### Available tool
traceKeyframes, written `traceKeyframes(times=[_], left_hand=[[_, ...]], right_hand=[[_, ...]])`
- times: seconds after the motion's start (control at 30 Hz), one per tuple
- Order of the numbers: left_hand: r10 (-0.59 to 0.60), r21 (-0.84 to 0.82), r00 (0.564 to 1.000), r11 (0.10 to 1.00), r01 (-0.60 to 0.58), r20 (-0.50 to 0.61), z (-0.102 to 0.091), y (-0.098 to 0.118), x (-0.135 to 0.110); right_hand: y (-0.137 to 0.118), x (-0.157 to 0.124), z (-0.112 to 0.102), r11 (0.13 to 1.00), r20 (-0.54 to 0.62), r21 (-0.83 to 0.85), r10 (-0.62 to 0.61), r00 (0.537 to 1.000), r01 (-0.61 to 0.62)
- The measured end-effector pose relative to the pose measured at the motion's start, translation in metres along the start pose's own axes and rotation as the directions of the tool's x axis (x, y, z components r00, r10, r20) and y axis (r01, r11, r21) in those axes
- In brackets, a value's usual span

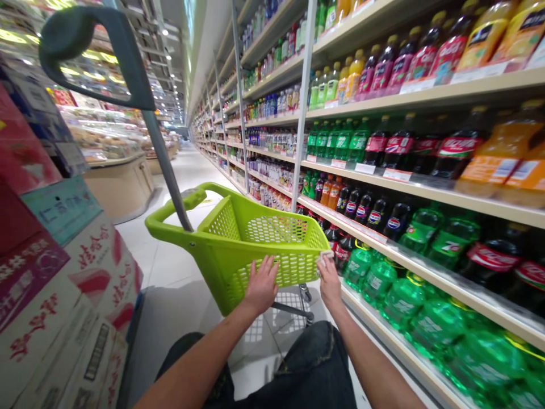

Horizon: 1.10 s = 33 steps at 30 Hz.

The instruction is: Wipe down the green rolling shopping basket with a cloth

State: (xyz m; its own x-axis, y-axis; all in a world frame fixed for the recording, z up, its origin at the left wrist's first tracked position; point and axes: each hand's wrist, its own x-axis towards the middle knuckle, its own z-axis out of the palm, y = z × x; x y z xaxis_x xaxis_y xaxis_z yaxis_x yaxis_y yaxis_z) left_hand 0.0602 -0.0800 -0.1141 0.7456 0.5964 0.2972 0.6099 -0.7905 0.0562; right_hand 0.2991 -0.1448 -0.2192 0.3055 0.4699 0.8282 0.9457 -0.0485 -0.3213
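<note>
A lime green plastic shopping basket (238, 230) on wheels stands on the aisle floor in front of me, with a grey pull handle (97, 54) rising up to the left. My left hand (260, 284) lies flat against the basket's near wall, fingers spread. My right hand (330, 279) grips the basket's near right corner, with a small pale thing, maybe a cloth, under its fingers. My knee in dark jeans (313, 358) is below the basket.
Shelves of soda bottles (404, 221) run along the right, green ones lowest and closest. Stacked printed cartons (63, 284) stand close on the left. The tiled aisle (187, 170) stretches ahead past round display counters (121, 182).
</note>
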Motion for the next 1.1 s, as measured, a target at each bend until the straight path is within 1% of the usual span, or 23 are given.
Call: traceKeyframes(times=[0.07, 0.1, 0.13, 0.17, 0.2, 0.27, 0.3, 0.33, 0.37, 0.4, 0.5, 0.53, 0.57, 0.6, 0.63, 0.7, 0.77, 0.8, 0.83, 0.93, 1.0, 1.03, 1.1], left_hand=[[-0.003, 0.014, 0.999, 1.0, 0.003, 0.034, 0.004, -0.005, -0.005], [-0.006, 0.02, 0.999, 1.0, 0.005, 0.048, 0.006, -0.007, -0.008], [-0.009, 0.027, 0.998, 1.0, 0.007, 0.059, 0.007, -0.009, -0.009], [-0.009, 0.034, 0.998, 0.999, 0.007, 0.067, 0.008, -0.01, -0.01], [-0.006, 0.04, 0.998, 0.999, 0.003, 0.07, 0.008, -0.01, -0.011], [0.002, 0.05, 0.998, 0.999, -0.005, 0.061, 0.006, -0.009, -0.01], [0.005, 0.052, 0.999, 0.999, -0.008, 0.054, 0.004, -0.009, -0.01], [0.007, 0.051, 0.999, 0.999, -0.01, 0.048, 0.003, -0.009, -0.009], [0.009, 0.049, 0.999, 0.999, -0.011, 0.043, 0.001, -0.009, -0.01], [0.01, 0.046, 0.999, 0.999, -0.012, 0.041, 0.0, -0.01, -0.011], [0.004, 0.056, 0.999, 0.998, -0.007, 0.05, -0.003, -0.015, -0.015], [-0.004, 0.067, 0.999, 0.998, 0.001, 0.054, -0.004, -0.017, -0.017], [-0.013, 0.08, 0.998, 0.997, 0.008, 0.056, -0.004, -0.02, -0.018], [-0.021, 0.092, 0.998, 0.996, 0.016, 0.056, -0.005, -0.021, -0.019], [-0.027, 0.101, 0.998, 0.995, 0.021, 0.052, -0.005, -0.022, -0.019], [-0.031, 0.106, 0.999, 0.994, 0.027, 0.035, -0.006, -0.023, -0.018], [-0.025, 0.104, 0.999, 0.994, 0.023, 0.02, -0.006, -0.023, -0.018], [-0.02, 0.104, 1.0, 0.994, 0.019, 0.012, -0.006, -0.023, -0.019], [-0.014, 0.108, 1.0, 0.994, 0.013, 0.008, -0.006, -0.024, -0.02], [0.005, 0.132, 1.0, 0.991, -0.007, 0.017, -0.007, -0.031, -0.023], [0.022, 0.132, 0.999, 0.991, -0.026, 0.034, -0.007, -0.035, -0.024], [0.031, 0.125, 0.999, 0.991, -0.036, 0.039, -0.008, -0.036, -0.024], [0.042, 0.108, 0.998, 0.993, -0.046, 0.039, -0.008, -0.037, -0.024]], right_hand=[[0.001, -0.023, 0.004, 1.0, 0.099, 0.012, -0.028, 0.995, 0.027], [-0.002, -0.027, 0.003, 0.998, 0.137, 0.024, -0.054, 0.989, 0.051], [-0.006, -0.025, 0.0, 0.997, 0.151, 0.037, -0.076, 0.986, 0.072], [-0.011, -0.018, -0.003, 0.995, 0.136, 0.047, -0.089, 0.987, 0.083], [-0.017, -0.006, -0.007, 0.995, 0.098, 0.055, -0.091, 0.991, 0.086], [-0.028, 0.021, -0.011, 0.995, -0.004, 0.066, -0.078, 0.997, 0.078], [-0.032, 0.031, -0.011, 0.994, -0.032, 0.074, -0.078, 0.996, 0.08], [-0.035, 0.035, -0.009, 0.992, -0.037, 0.087, -0.085, 0.996, 0.088], [-0.037, 0.033, -0.006, 0.99, -0.019, 0.102, -0.098, 0.995, 0.099], [-0.038, 0.024, -0.002, 0.987, 0.018, 0.117, -0.113, 0.993, 0.11], [-0.039, -0.017, 0.006, 0.973, 0.166, 0.16, -0.193, 0.967, 0.167], [-0.041, -0.027, 0.007, 0.969, 0.188, 0.169, -0.214, 0.959, 0.183], [-0.044, -0.03, 0.006, 0.966, 0.192, 0.173, -0.224, 0.956, 0.192], [-0.048, -0.027, 0.004, 0.966, 0.177, 0.173, -0.224, 0.958, 0.194], [-0.055, -0.018, 0.001, 0.967, 0.148, 0.169, -0.216, 0.965, 0.191], [-0.068, 0.009, -0.002, 0.967, 0.084, 0.161, -0.212, 0.974, 0.196], [-0.079, 0.027, -0.001, 0.958, 0.046, 0.162, -0.245, 0.968, 0.235], [-0.082, 0.028, 0.002, 0.953, 0.044, 0.164, -0.267, 0.963, 0.256], [-0.084, 0.023, 0.004, 0.946, 0.055, 0.167, -0.289, 0.956, 0.277], [-0.084, -0.012, 0.01, 0.92, 0.11, 0.186, -0.369, 0.923, 0.346], [-0.089, -0.027, 0.009, 0.912, 0.127, 0.193, -0.39, 0.912, 0.363], [-0.093, -0.027, 0.007, 0.916, 0.122, 0.194, -0.377, 0.918, 0.35], [-0.106, -0.012, 0.004, 0.933, 0.103, 0.198, -0.324, 0.941, 0.299]])
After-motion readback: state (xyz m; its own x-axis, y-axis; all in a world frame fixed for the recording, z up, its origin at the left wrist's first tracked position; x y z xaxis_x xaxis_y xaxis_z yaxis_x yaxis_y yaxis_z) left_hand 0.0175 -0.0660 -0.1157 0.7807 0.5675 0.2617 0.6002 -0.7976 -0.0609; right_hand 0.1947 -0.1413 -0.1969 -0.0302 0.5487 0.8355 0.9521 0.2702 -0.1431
